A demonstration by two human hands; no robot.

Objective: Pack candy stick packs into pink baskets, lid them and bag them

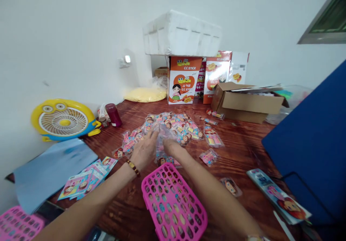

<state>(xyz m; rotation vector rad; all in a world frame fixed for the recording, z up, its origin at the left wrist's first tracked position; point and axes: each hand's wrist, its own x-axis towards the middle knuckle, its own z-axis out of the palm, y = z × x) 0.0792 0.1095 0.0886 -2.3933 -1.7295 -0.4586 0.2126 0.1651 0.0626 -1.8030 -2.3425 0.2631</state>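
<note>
Both hands are in the packet pile [173, 125], a heap of small clear packets with cartoon-face prints, at the middle of the wooden worktop [243, 151].

Left hand [144, 149]: palm down, fingers stretched out flat on the near-left edge of the pile, not curled round anything. There is a bead bracelet [133, 168] on its wrist.

Right hand [169, 146]: just beside the left and touching the pile. The fingers are lost in blur under a clear wrapper, so I cannot tell if it grips one or lies loose.

The pink basket [174, 205] sits right in front of the hands, between the 2 forearms, with its near rim toward the camera. A 2nd pink basket [18, 223] is at the bottom left corner.

Loose packets lie right of the pile:
- 1 flat bunch [213, 138]
- 1 small packet [208, 157]
- 1 face-print packet [231, 186] nearer the camera

On the left are the printed cards [86, 178], fanned out beside the blue sheets [54, 165]. Behind them a yellow cartoon fan [63, 120] stands against the wall, and a dark red bottle [113, 115] stands upright near it.

At the back:
- A yellow bag [144, 94].
- 2 CC STICK cartons, orange [183, 79] and red [216, 75], with a white foam box [181, 34] resting on top.
- An open cardboard box [245, 102] right of the cartons.

On the right a big blue panel [310, 143] covers that edge, and a cartoon booklet [278, 196] lies by it.
</note>
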